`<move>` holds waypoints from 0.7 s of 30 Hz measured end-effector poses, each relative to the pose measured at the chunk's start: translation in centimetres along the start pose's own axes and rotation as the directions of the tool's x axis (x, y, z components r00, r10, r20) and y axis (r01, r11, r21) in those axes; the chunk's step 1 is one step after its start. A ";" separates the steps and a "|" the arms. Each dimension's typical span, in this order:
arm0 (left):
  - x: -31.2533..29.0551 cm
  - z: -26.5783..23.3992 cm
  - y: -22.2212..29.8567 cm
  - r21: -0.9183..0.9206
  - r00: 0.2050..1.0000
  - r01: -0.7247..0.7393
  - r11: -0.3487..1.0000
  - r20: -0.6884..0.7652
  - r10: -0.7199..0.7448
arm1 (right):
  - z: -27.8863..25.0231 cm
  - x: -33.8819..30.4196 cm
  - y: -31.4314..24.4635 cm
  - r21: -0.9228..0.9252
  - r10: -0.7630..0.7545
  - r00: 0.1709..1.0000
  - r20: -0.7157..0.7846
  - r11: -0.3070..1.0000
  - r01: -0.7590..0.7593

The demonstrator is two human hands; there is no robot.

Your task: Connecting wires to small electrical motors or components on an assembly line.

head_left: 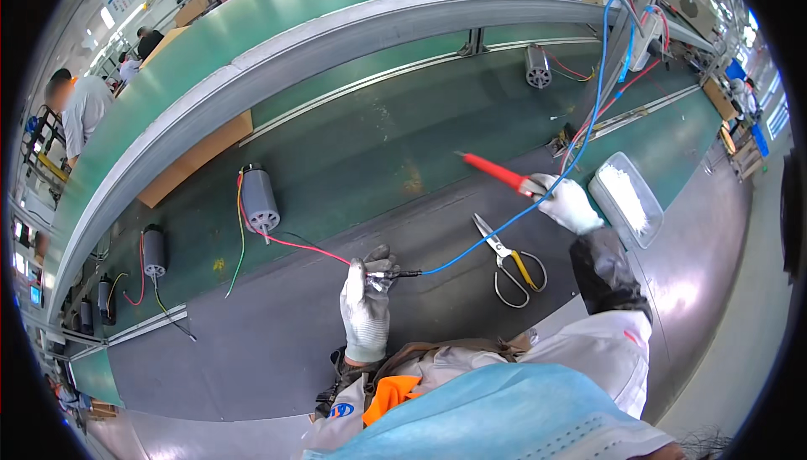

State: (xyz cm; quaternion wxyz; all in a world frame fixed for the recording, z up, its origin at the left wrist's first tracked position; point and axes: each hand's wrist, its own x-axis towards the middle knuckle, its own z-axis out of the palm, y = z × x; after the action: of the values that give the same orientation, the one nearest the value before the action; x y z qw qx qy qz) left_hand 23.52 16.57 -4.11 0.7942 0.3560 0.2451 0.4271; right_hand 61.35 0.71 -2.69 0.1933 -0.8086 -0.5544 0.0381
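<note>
My left hand (366, 304), in a white glove, is closed on a metal crocodile clip (382, 277) with a black sleeve. A blue cable (496, 230) leads from that sleeve up to the right. From a grey cylindrical motor (259, 195), a red wire (307, 246) runs to the same fingers; whether the clip bites it is hard to see. A yellow-green wire (239, 254) of this motor hangs loose. My right hand (567, 206), also gloved, grips a red test probe (498, 172), its thin tip pointing left over the bench. Between the hands lie scissors (514, 265), blades slightly apart.
A clear plastic box (626, 195) of white pieces stands right of my right hand. More motors (153, 250) sit at left, and another motor (538, 66) lies far right. A metal-edged shelf (336, 35) arches across the back. A post (618, 48) carries cables.
</note>
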 end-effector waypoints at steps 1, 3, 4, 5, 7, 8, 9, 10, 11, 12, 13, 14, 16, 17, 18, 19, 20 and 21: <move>0.4 0.6 -0.2 -0.019 0.999 0.045 0.999 -0.005 -0.046 | -0.7 -1.7 0.6 -0.184 0.148 0.988 0.045 0.973 -0.137; 1.1 0.5 -0.6 -0.035 0.997 0.078 0.996 -0.025 -0.079 | -1.8 -2.8 -1.8 -0.364 0.248 0.965 0.083 0.909 -0.202; 1.4 0.6 -0.8 0.001 0.997 0.073 0.997 -0.027 -0.073 | -2.3 -2.9 -4.6 -0.364 0.216 0.972 0.095 0.916 -0.168; 1.6 0.6 -1.3 0.033 0.997 0.069 0.997 -0.029 -0.068 | -1.0 -2.8 -5.7 -0.029 0.019 0.997 0.071 0.999 -0.017; 1.6 0.5 -1.3 0.078 0.997 0.068 0.995 -0.043 -0.065 | 1.3 -1.8 -9.7 0.630 -0.250 0.960 0.125 0.768 0.118; 2.5 0.5 -1.8 0.269 0.998 0.066 0.961 -0.042 -0.057 | 2.5 -0.9 -11.6 0.867 -0.356 0.907 0.226 0.497 -0.021; 2.4 0.3 -1.4 0.441 0.999 0.046 0.896 -0.032 -0.036 | 3.0 -0.2 -14.2 0.881 -0.480 0.828 0.290 0.472 -0.035; 2.2 -0.1 -0.9 0.598 1.000 0.026 0.801 -0.016 -0.021 | 3.2 0.1 -15.6 0.894 -0.596 0.728 0.340 0.445 -0.054; 1.9 -0.9 -0.1 0.737 0.995 0.004 0.676 -0.068 0.068 | 2.8 -0.1 -15.6 0.898 -0.587 0.732 0.345 0.434 -0.074; 1.7 -1.9 1.2 0.852 0.980 0.004 0.524 -0.108 0.169 | 2.3 0.3 -15.5 0.939 -0.613 0.762 0.209 0.344 0.019; 1.5 -3.1 2.9 0.900 0.924 0.137 0.413 -0.266 0.273 | 1.9 0.7 -15.2 0.960 -0.619 0.783 0.070 0.254 0.114; 1.1 -4.8 4.6 0.904 0.827 0.292 0.314 -0.403 0.392 | 1.1 0.9 -14.4 0.981 -0.447 0.894 0.023 0.181 0.065; -1.3 -13.7 6.5 0.797 0.736 0.296 -0.526 0.161 0.657 | 0.2 1.1 -10.5 0.975 -0.054 0.985 0.165 0.160 -0.155; -1.8 -12.8 6.7 0.794 0.749 0.299 -0.529 0.148 0.646 | 0.5 1.6 -8.2 0.924 0.156 0.937 0.313 0.179 -0.339; -2.4 -11.3 7.1 0.748 0.718 0.283 -0.600 0.249 0.650 | 0.9 1.9 -6.9 0.917 0.163 0.929 0.332 0.177 -0.358; -2.8 -9.4 7.5 0.696 0.678 0.276 -0.663 0.348 0.647 | 1.3 2.3 -5.9 0.822 0.103 0.948 0.302 0.475 -0.314; -2.9 -8.0 7.0 0.638 0.634 0.271 -0.721 0.445 0.632 | 1.7 2.9 -5.0 0.653 0.030 0.956 0.291 0.724 -0.222; -2.2 -7.2 5.3 0.748 0.738 -0.015 -0.664 0.456 0.497 | 2.1 3.9 -4.1 0.428 -0.048 0.953 0.301 0.900 -0.090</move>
State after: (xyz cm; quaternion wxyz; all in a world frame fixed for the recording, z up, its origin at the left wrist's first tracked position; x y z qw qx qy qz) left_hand 14.73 19.28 -4.30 -0.1736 0.8323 0.4514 0.2709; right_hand 58.66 6.05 -2.57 0.2815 -0.7350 -0.5460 0.2871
